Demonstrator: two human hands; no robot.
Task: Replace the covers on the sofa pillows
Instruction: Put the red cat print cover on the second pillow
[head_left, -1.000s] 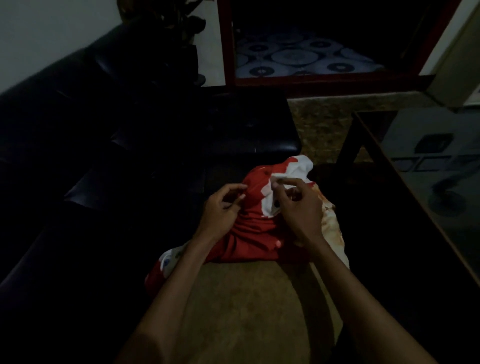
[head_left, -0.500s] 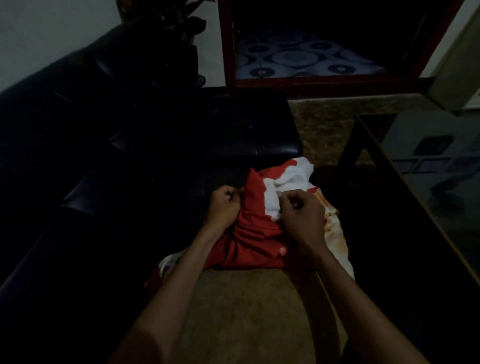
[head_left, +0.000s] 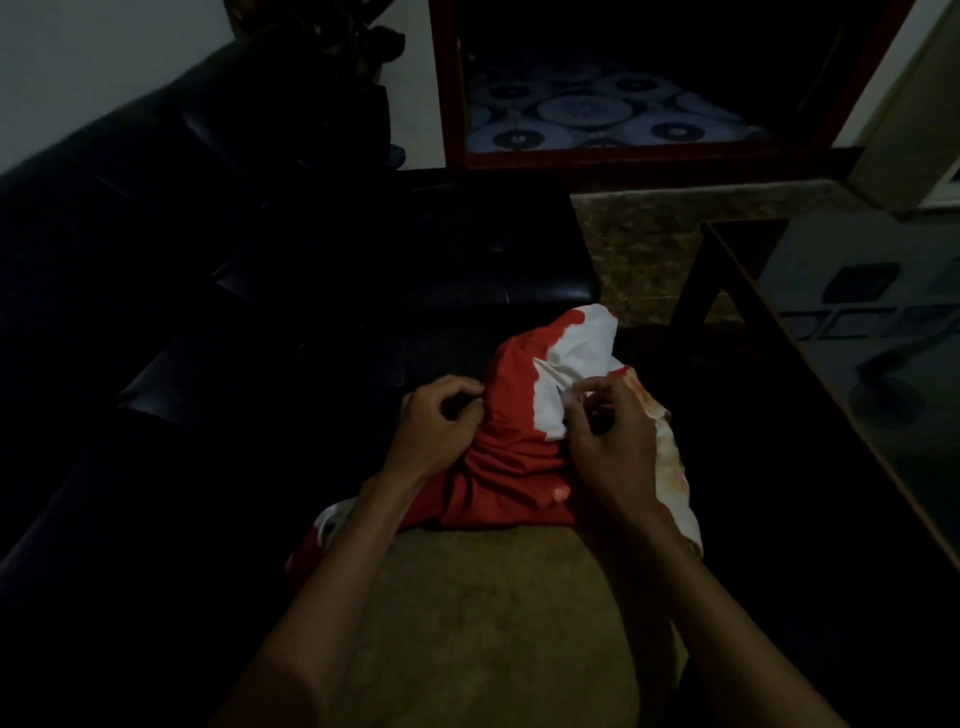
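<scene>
Looking down from low centre of the frame, I see the tan pillow lying on my lap, its near end bare and its far end swallowed by the red and white cover, which sits bunched at mid-frame. Half a second ago both hands were balled tight into the cloth; now my right hand has loosened, thumb and forefinger lifted to pinch a small fold of the white part, while my left hand stays curled on the red edge just left of the bunch. The two hands are apart, one on each side of the gathered cloth. I read that as a regrip, not progress: the cover sits about where it did, so I judge it is still being worked along the pillow, with most of the pillow's length not yet dealt with. The cover is heavily creased, red across its middle, white at the far peak, and a paler, orange-stained panel hangs off its right side; whether that panel is cover or a second pillow I cannot tell. Farther off, the black sofa fills the left of the frame, a glass tabletop runs down the right edge, and a patterned floor shows at top centre.
</scene>
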